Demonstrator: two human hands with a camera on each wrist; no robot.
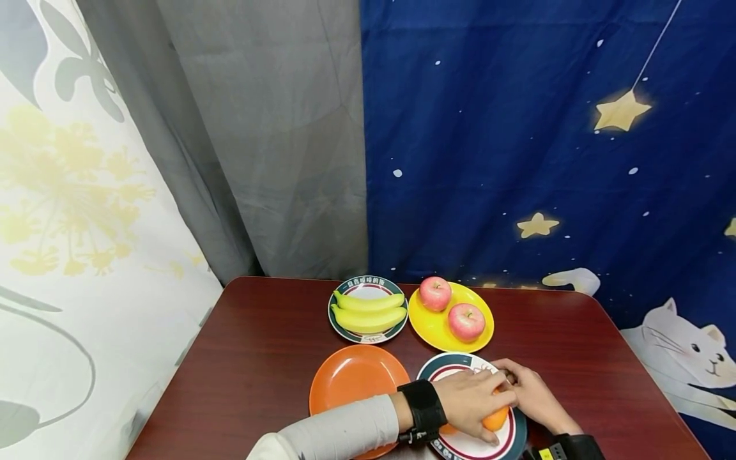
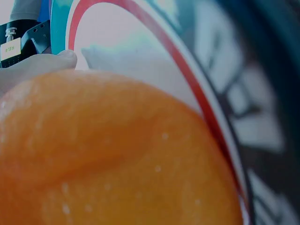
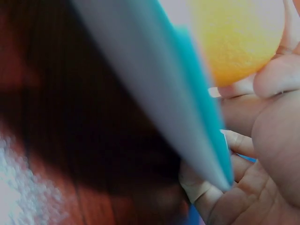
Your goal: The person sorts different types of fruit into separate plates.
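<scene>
A white plate with a dark green rim and red ring stands at the front right of the table. On it, my left hand curls over an orange. A second orange shows partly beneath the left wrist; an orange fills much of the left wrist view. My right hand grips the plate's far right rim; in the right wrist view its fingers bend round the edge. The two hands come close together by the orange, and the left fingertips are partly hidden.
Left of this plate lies an orange plate, partly under the left forearm. Behind are two bananas on a patterned plate and two apples on a yellow plate. Curtains hang beyond the brown table.
</scene>
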